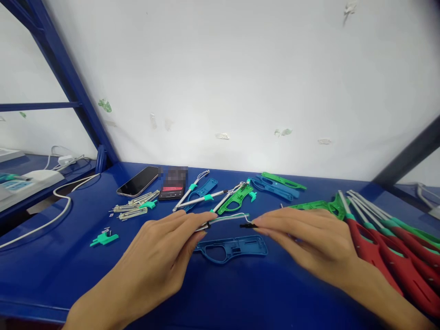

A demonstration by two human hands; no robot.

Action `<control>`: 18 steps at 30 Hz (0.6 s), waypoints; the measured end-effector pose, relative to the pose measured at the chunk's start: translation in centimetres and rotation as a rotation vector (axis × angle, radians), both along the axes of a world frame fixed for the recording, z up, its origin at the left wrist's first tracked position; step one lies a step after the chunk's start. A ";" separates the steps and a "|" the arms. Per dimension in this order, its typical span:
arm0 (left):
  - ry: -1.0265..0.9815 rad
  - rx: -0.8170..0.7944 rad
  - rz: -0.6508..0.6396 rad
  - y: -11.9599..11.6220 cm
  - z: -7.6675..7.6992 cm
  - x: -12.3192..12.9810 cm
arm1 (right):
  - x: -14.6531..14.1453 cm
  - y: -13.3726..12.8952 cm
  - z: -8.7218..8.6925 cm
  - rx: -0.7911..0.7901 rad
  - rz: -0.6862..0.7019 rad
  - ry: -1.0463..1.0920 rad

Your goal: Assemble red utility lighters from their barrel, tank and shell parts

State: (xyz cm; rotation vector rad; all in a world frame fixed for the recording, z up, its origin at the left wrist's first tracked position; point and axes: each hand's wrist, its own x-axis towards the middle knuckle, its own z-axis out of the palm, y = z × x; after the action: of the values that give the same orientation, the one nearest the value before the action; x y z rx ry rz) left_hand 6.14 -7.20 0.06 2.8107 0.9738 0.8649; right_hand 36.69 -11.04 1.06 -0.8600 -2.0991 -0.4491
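My left hand (pixel 172 247) pinches the end of a thin part, mostly hidden by the fingers, from which a white wire (pixel 230 217) runs to the right. The fingertips of my right hand (pixel 302 229) are closed on a small black piece (pixel 248 225) at the wire's other end. Just below and between both hands, a blue plastic lighter shell half (pixel 249 246) lies on the table with its hollow side up. Behind the hands is a green lighter shell half (pixel 239 200), near metal rods (pixel 199 200) with green clips and wires.
Red-handled stick lighters (pixel 385 256) are piled at right. Two phones (pixel 139 181) lie at back left, near metal lighter parts (pixel 132 211) and a green plastic piece (pixel 104 239). Blue shell halves (pixel 275 188) lie at the back. A white cable (pixel 67 201) crosses the left side.
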 end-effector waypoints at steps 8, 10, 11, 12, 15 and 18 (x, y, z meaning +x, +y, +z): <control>-0.062 0.055 -0.029 -0.4 0.3 0.8 | 0.0 -0.1 0.1 -0.005 0.009 -0.002; -0.051 0.097 -0.031 -0.3 0.1 0.9 | -0.1 -0.1 0.0 -0.005 0.016 -0.004; -0.047 0.126 -0.035 -0.2 0.0 0.9 | -0.1 -0.1 0.0 -0.005 0.021 -0.002; -0.049 0.157 -0.043 -0.1 -0.1 0.9 | -0.1 -0.1 0.0 -0.007 0.024 -0.003; -0.089 0.229 -0.081 0.1 -0.1 0.9 | 0.0 -0.2 -0.1 -0.015 0.020 0.000; -0.118 0.245 -0.097 0.2 0.1 0.9 | 0.1 -0.2 0.0 -0.011 0.011 -0.009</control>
State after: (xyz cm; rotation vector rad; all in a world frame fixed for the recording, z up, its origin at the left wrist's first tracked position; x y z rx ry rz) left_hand 7.08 -6.99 0.17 2.9317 0.7560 1.1967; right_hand 36.79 -11.24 1.01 -0.8531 -2.1156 -0.4369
